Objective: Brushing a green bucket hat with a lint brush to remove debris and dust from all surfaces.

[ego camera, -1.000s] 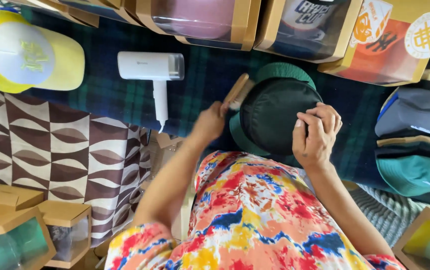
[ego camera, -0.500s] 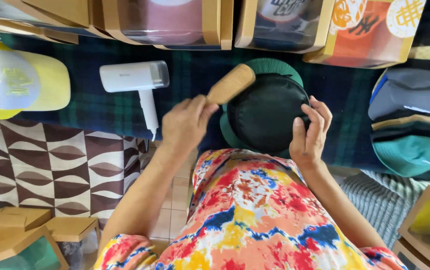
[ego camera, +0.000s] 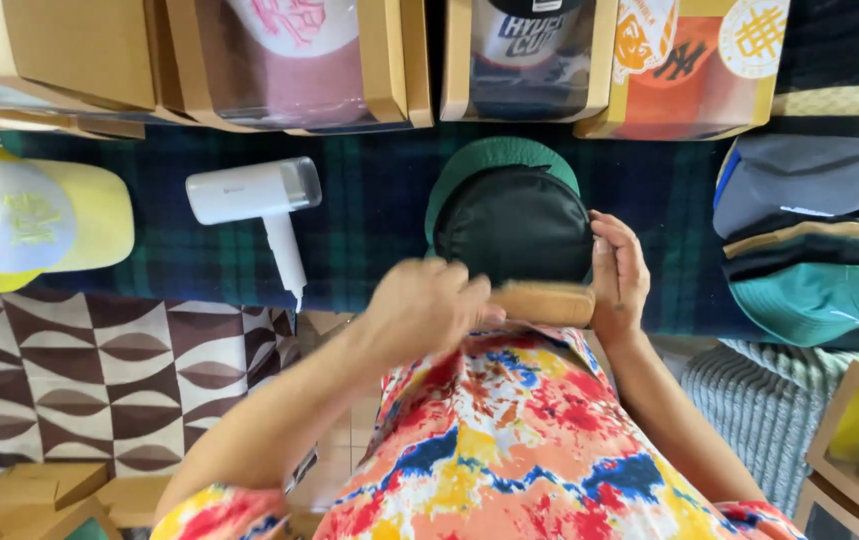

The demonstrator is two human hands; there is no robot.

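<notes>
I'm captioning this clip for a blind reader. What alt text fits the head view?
Seen from above, a person's left hand holds a wooden brush at the near edge of a black and green cap, which the right hand steadies. A white hair dryer and a yellow cap lie to the left.

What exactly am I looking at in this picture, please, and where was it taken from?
There is no machine here. A camera worn on a person's head looks straight down at their own two bare hands, with their colourful patterned shirt filling the lower part of the view. The left hand holds a wooden brush against the near edge of a dark cap with a green brim. The right hand rests on the cap's side. The cap lies on a dark plaid cloth. To the left lie a white hair dryer and a yellow and white cap. Boxed caps line the far edge, and more caps are stacked on the right.
</notes>
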